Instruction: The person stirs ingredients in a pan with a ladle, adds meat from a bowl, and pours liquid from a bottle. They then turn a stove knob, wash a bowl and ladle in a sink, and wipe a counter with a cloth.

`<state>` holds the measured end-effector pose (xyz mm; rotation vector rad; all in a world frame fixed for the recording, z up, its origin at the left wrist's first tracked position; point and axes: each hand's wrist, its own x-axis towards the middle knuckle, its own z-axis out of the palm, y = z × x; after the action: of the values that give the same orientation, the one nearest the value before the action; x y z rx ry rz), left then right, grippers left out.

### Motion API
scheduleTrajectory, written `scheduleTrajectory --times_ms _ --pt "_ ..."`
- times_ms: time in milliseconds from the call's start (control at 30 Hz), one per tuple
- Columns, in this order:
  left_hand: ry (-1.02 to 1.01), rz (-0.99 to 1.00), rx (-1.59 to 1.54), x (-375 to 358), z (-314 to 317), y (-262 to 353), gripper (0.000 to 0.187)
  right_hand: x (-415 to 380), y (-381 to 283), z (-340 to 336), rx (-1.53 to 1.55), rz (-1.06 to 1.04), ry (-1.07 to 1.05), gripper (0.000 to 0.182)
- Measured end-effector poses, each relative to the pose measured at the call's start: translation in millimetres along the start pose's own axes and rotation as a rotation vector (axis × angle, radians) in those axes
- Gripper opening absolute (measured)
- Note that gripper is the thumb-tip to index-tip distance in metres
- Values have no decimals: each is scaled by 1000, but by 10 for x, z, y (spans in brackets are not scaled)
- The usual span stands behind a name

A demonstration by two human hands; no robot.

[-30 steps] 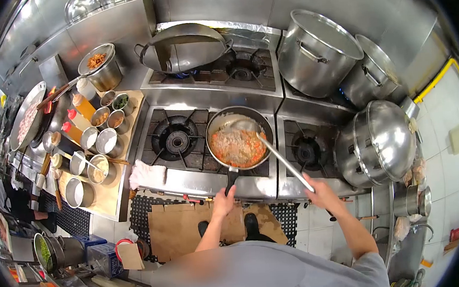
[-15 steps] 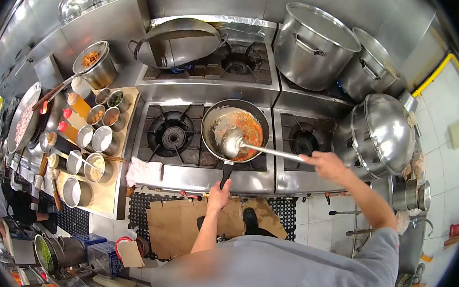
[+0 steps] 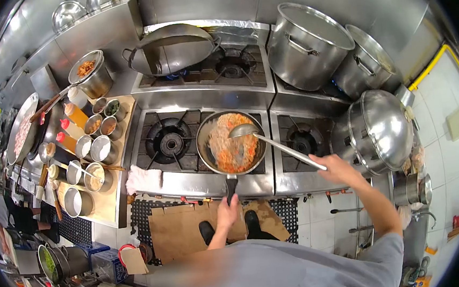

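A deep frying pan sits over the front middle burner, with my left hand closed around its black handle. Orange and beige bits of food, rice-like in grain, spread over the pan's bottom. My right hand grips the long shaft of a metal ladle near its end. The ladle reaches in from the right, its bowl inside the pan over the food at the far side.
Left of the stove, a board holds several metal ingredient cups and squeeze bottles. A folded cloth lies at the stove's front edge. Behind stand a large wok and tall stockpots. A domed steamer is at right.
The ladle's bowl has moved from low in the pan to its far side and turned. The food is spread wider across the bottom. The pan and my left hand have shifted slightly nearer.
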<state>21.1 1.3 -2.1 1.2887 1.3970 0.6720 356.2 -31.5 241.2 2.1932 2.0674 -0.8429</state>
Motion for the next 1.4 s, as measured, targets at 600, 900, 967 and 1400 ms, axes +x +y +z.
scheduleTrajectory --times_ms 600,900,967,1400 --pt "-63 -130 -32 -101 54 402 45 48 40 865 215 -56 190 58" --pt "-69 -128 -81 244 36 188 46 341 -115 830 95 -139 81 62" --pt "-98 -158 -223 196 9 348 42 27 -157 587 127 -120 9 60" --pt "-106 -152 -253 -11 13 339 35 -238 -122 794 187 -16 73 56"
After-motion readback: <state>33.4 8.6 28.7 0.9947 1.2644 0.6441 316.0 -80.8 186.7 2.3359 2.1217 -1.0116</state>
